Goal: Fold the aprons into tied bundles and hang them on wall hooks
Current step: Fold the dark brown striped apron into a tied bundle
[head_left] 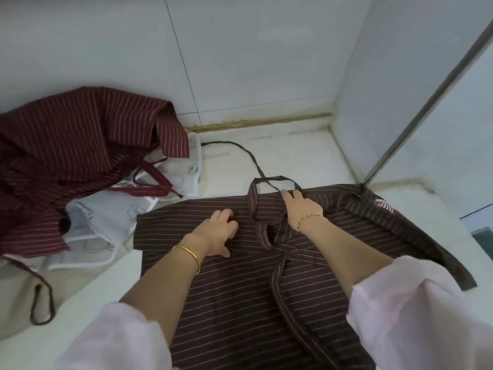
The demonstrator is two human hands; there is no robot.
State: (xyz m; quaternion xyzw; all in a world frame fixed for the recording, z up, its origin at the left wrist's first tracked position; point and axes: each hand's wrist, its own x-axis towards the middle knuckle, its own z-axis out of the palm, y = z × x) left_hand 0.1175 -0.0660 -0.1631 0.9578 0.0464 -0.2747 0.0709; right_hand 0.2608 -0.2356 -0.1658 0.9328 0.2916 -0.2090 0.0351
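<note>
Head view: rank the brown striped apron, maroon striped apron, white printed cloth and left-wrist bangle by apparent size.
1. brown striped apron, nearest the camera, so its lead is unsure
2. maroon striped apron
3. white printed cloth, partly covered
4. gold bangle

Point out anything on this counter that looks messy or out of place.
The maroon striped apron lies crumpled in a heap at the left, over a white printed apron. A dark tie loop droops over the front edge of the counter. Brown grime lines the seam where it meets the wall tiles.
</note>
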